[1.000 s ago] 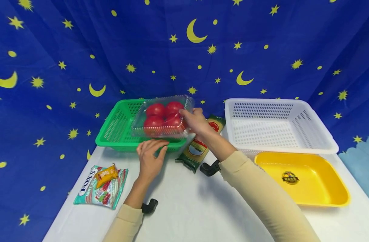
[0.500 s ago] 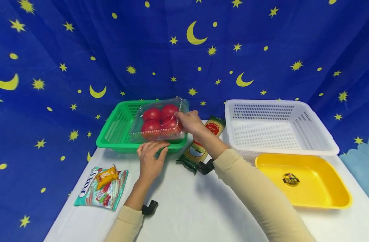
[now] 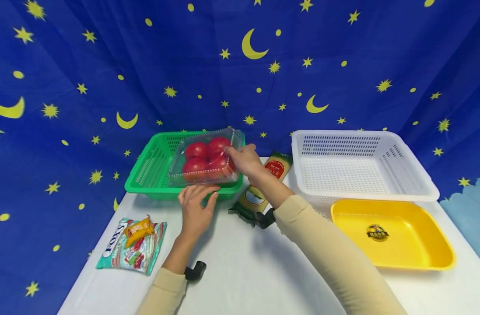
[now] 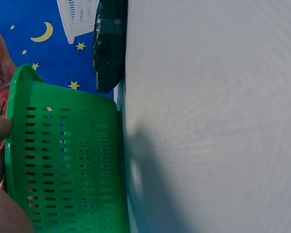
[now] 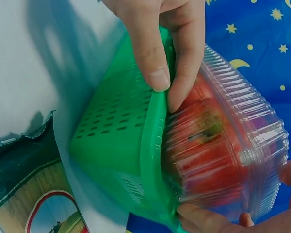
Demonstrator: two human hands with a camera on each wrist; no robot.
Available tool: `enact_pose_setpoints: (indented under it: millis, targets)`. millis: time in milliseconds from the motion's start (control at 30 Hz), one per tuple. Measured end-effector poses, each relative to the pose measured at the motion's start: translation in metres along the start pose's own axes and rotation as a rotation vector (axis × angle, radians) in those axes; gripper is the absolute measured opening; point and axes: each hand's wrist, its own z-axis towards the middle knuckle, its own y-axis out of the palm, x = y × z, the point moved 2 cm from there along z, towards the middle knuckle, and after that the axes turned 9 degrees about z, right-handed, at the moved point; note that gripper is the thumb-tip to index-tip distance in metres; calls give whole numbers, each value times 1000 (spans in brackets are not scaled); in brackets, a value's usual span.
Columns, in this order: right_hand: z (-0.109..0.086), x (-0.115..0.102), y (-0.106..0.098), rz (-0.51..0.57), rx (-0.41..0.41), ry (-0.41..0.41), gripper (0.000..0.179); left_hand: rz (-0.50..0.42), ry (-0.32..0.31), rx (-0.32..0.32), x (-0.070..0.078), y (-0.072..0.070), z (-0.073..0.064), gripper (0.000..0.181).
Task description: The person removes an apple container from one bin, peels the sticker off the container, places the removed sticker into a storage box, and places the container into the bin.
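A clear plastic box of red tomatoes (image 3: 207,158) sits tilted in the right part of the green basket (image 3: 144,176). My right hand (image 3: 245,161) grips the box by its right end, thumb on top. At the basket's near rim, my left hand (image 3: 195,212) pinches the edge between thumb and fingers. The right wrist view shows that pinch on the green rim, right beside the tomato box (image 5: 216,141). Slotted basket wall (image 4: 70,160) fills the left wrist view's left half. How deep the box's underside reaches is hidden.
A green and gold packet (image 3: 277,165) lies right of the basket, partly under my right forearm. Further right stand a white basket (image 3: 342,173) and a yellow tray (image 3: 413,232). Front left, a small orange packet (image 3: 139,231) rests on a FOX'S candy bag (image 3: 155,247).
The tomato box has come down and slightly left into the green basket, carried by my right hand. My left hand has stayed at the rim.
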Motion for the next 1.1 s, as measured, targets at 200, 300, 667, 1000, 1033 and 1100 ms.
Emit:
enact_pose_setpoints:
  millis: [200, 300, 667, 1000, 1033, 1100]
  targets:
    - [4, -1, 3, -2, -6, 21, 52, 9, -3, -16, -2, 1, 0, 16]
    - [6, -1, 8, 36, -5, 37, 68, 10, -6, -24, -4, 1, 0, 16]
    - [14, 9, 30, 126, 20, 87, 86, 7, 7, -8, -3, 2, 0, 17]
    - [26, 20, 35, 112, 38, 124, 81, 54, 20, -35, -2, 0, 2, 22]
    - [26, 22, 35, 90, 33, 113, 77, 53, 22, -33, -1, 0, 2, 21]
    - [27, 24, 35, 39, 27, 82, 70, 53, 24, -34, -2, 0, 2, 21]
